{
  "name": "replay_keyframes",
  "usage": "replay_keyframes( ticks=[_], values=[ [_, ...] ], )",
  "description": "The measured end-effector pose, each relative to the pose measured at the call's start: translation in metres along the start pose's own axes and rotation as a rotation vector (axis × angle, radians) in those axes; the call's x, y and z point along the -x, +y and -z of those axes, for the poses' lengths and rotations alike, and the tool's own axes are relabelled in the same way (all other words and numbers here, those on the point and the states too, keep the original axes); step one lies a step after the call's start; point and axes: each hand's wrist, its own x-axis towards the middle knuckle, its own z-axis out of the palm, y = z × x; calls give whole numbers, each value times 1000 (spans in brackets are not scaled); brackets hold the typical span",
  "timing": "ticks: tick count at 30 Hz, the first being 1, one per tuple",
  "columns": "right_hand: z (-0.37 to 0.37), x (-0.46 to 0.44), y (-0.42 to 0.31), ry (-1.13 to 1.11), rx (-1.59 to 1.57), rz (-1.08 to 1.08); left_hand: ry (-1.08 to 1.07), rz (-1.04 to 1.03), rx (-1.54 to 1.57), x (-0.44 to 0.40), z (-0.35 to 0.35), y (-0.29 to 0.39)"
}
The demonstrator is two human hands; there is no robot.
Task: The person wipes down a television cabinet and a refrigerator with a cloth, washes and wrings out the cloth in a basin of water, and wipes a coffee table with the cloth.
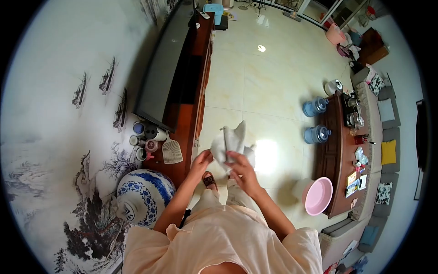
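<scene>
A light grey-white cloth [232, 140], crumpled and partly folded, is held up in front of my body above the tiled floor. My right hand [243, 172] is closed on its lower right part, with fingers lying over the fabric. At the cloth's lower left edge, my left hand [202, 162] has its fingers curled against the fabric. A loose corner of the cloth points up and away from me.
To my left stand a wooden TV cabinet [186, 123] with a fly swatter [172, 151] on it, a television [164, 68] and a blue-and-white vase [147, 194]. On the right are a pink basin [318, 196], water jugs [315, 134] and a long wooden table [335, 157].
</scene>
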Motion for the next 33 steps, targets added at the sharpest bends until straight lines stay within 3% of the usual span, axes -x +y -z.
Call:
replay_keyframes(
  ticks=[2, 3, 6, 8, 10, 13, 16, 19, 22, 25, 28, 32, 33],
  values=[
    [-2, 2, -16, -141, 69, 81, -26, 239, 416, -6, -18, -18],
    [-1, 6, -22, -155, 20, 90, -108, 343, 380, -11, -30, -8],
    [19, 29, -23, 32, 9, -36, -40, 590, 599, -9, -53, 8],
    [36, 48, -8, 362, 40, -96, -255, 491, 822, -10, -57, -11],
    [54, 63, 1, 542, -20, -378, -502, 509, 910, 1, -74, 11],
    [63, 97, 41, 446, -404, -554, -506, 508, 743, 10, -105, 34],
    [64, 107, 69, 409, -526, -529, -356, 384, 84, 7, -128, 27],
    [81, 110, 83, 476, -489, -574, -336, 292, 49, 1, -149, 20],
    [109, 118, 91, 534, -522, -444, -415, 105, -36, -3, -183, 33],
    [150, 120, 81, 504, -255, -270, -500, -58, -154, -7, -221, 41],
    [185, 120, 87, 561, -173, -144, -527, -200, -471, -19, -263, 38],
    [216, 149, 106, 556, -331, -196, -562, -502, -606, -27, -316, 42],
    [220, 160, 111, 589, -420, -242, -494, -437, -554, -30, -325, 36]
  ],
)
